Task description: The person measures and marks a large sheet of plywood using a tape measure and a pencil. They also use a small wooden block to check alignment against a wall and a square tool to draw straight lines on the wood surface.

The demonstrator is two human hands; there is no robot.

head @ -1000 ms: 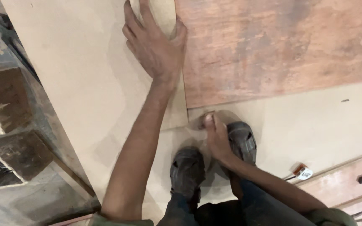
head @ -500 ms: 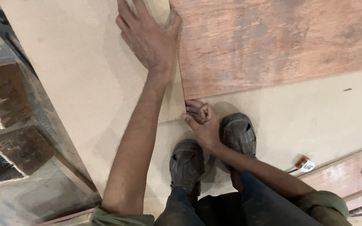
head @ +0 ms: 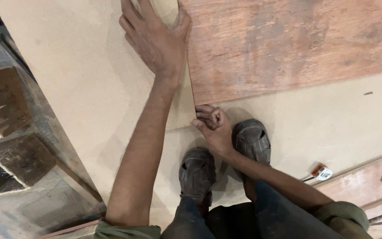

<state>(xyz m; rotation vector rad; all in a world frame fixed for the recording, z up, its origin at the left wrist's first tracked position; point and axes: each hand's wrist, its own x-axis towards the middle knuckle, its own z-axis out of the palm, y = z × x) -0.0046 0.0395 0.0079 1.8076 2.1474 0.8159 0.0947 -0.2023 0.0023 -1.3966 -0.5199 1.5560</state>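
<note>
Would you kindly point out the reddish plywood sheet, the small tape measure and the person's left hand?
reddish plywood sheet (head: 288, 44), head view, bare middle of its face.
tape measure (head: 322, 171), head view, middle of its case.
left hand (head: 155, 42), head view, back of the hand.

Reddish plywood sheet (head: 288, 44) (rough, worn grain), matt smooth fibreboard (head: 67, 66), possibly MDF

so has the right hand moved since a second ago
Yes. The right hand has closed into a fist and shifted toward the lower left corner of the reddish board, where it now touches; earlier it sat over the right shoe.
</note>
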